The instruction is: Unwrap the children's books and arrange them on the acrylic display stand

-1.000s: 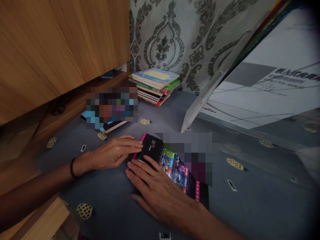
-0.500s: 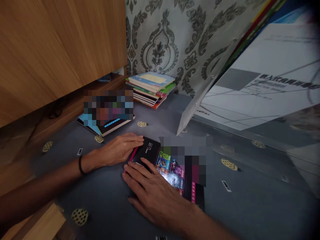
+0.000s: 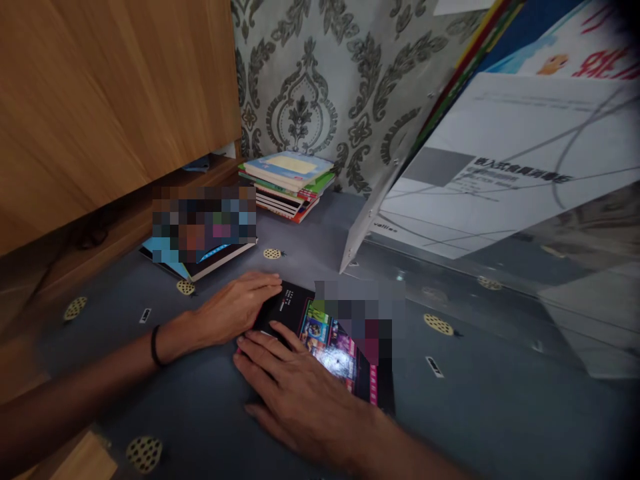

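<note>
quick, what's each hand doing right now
Left hand: open, fingers at the book edge.
Right hand: open, laid across the book.

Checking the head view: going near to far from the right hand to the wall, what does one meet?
Right hand → left hand → blue-and-black book → stack of books → patterned wall.

Left hand (image 3: pixel 240 307): slid farther over the end of the black book (image 3: pixel 295 295), now covering most of its pink edge.
Glare (image 3: pixel 336 360): brightened from dull shine to white patch.
Red letters (image 3: pixel 593 64): newly in sight above the white booklet (image 3: pixel 445 227).
</note>
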{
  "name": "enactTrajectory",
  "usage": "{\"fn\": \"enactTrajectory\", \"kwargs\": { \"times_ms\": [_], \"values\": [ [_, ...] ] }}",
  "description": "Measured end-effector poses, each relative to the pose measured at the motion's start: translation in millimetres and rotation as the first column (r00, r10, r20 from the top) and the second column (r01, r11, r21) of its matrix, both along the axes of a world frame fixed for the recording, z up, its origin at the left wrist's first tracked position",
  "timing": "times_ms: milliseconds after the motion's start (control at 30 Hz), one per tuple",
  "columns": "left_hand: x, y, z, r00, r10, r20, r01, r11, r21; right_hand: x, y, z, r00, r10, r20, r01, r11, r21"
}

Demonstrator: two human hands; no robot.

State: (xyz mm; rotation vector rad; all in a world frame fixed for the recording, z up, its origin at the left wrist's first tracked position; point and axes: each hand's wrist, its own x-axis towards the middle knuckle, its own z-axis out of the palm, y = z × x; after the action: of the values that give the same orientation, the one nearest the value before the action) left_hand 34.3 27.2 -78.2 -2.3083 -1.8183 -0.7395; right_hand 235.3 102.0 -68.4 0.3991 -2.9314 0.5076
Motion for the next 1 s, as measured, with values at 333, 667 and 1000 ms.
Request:
{"fn": "enactTrajectory", "kwargs": {
  "times_ms": [333,667,1000],
  "values": [
    [4,5,-0.9,0.999,0.021,-0.039,-0.022,1.0,-0.02,2,15,4,0.94,-0.322,-0.111,0.313,0.945,-0.096],
    [27,8,3.4,0.964,0.129,-0.234,-0.171,0.971,-0.169,-4,28,-14,0.868,-0.493,-0.06,0.496,0.854,0.157],
    [35,8,0.3,0.981,0.039,-0.189,-0.083,0.97,-0.229,4,28,-8,0.855,-0.517,-0.049,0.518,0.841,0.16]
  ]
}}
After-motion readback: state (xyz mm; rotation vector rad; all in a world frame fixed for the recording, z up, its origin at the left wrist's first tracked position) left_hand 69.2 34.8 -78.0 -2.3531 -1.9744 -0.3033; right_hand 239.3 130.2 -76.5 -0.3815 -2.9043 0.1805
